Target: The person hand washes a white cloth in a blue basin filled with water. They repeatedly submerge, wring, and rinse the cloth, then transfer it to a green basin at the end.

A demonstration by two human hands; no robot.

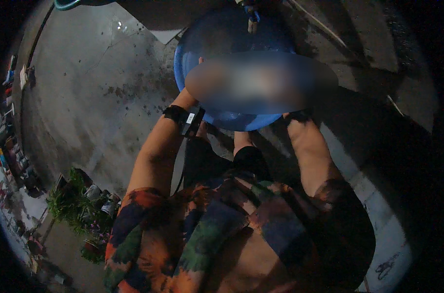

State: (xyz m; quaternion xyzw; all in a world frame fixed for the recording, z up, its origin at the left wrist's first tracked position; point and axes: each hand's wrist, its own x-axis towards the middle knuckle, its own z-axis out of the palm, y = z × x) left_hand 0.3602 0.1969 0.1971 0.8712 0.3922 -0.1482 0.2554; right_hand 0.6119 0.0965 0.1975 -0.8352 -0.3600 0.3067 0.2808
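A large round blue basin (240,124) stands in front of me. Both my forearms reach over it. A blurred patch hides most of my left hand (209,80); one fingertip shows above the blur at the basin's left side. My right hand (284,97) is also mostly inside that patch, over the basin's right part. Between the hands is a pale, whitish shape (248,78), too blurred to name. Whether either hand grips it cannot be seen. A tap (252,23) with a blue part hangs over the far side of the basin.
Wet-looking concrete floor (97,91) spreads to the left. Potted plants (79,208) stand at the lower left, with assorted items (9,146) along the far left edge. A thin pale stick-like line (322,25) runs at the upper right. My bare legs (242,139) are just behind the basin.
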